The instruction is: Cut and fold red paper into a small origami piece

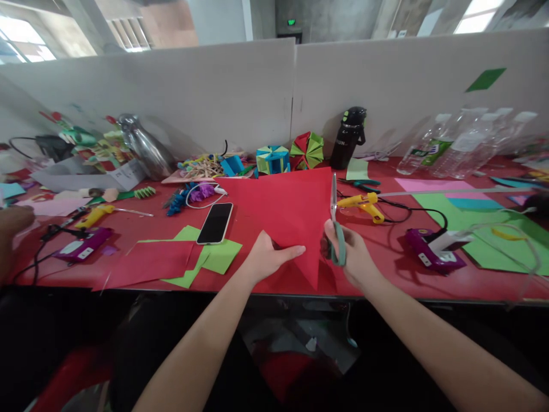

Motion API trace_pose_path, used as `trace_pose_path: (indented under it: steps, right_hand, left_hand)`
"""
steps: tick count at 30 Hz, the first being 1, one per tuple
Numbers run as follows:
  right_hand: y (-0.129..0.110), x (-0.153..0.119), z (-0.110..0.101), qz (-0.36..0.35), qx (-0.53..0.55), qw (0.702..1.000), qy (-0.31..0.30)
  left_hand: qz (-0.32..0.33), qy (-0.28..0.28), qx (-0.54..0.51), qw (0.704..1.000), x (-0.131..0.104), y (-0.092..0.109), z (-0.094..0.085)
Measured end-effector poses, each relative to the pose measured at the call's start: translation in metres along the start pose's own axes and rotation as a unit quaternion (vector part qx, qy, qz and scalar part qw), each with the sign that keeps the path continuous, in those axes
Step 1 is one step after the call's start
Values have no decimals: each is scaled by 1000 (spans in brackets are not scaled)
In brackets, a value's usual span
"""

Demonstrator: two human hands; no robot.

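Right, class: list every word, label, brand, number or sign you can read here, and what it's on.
"UN", apparently part of a longer word: black flask.
Too small or blurred to read: green lit sign; labels on clear plastic bottles; label on left purple power strip.

Red table, black flask, clear bottles, purple power strips.

Phone: one
Scissors: one pair, right of the phone
Glue guns: two, one either side of it
Purple power blocks: two, likewise either side
Steel jug: one, behind-left
Black bottle: one, behind-right of the phone
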State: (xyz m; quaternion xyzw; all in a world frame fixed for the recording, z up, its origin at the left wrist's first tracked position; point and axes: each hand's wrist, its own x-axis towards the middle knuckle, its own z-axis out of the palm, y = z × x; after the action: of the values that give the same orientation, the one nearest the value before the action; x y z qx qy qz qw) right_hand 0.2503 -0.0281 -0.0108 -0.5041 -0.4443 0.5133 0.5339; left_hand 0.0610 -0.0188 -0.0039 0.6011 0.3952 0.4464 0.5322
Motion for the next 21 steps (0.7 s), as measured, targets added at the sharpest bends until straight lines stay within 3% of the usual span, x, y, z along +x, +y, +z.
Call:
trace_pose_path:
  steps: [4,8,10,13,17,21]
  right_hand:
    - [5,33,-29,-80,-187,979,25]
    - [9,56,-60,-97,-270,958,21]
    - [9,57,-72,-91,-425,901,-13]
    - [3,51,-85,-85,-574,815,1]
    - [-9,43,-97,-33,-585,810,-36]
    - [-15,41,-113,-8,-612,790,-37]
  left_hand:
    - [-37,18,-88,995,5,6,-13]
    - [-60,29,-162,984,8,10,-31]
    - [-64,33,-188,980,9,10,-37]
    - [-55,58,-248,966,11,11,-39]
    - [-52,120,-285,950,13,15,-39]
    - [-63,100,-356,927,14,17,-45]
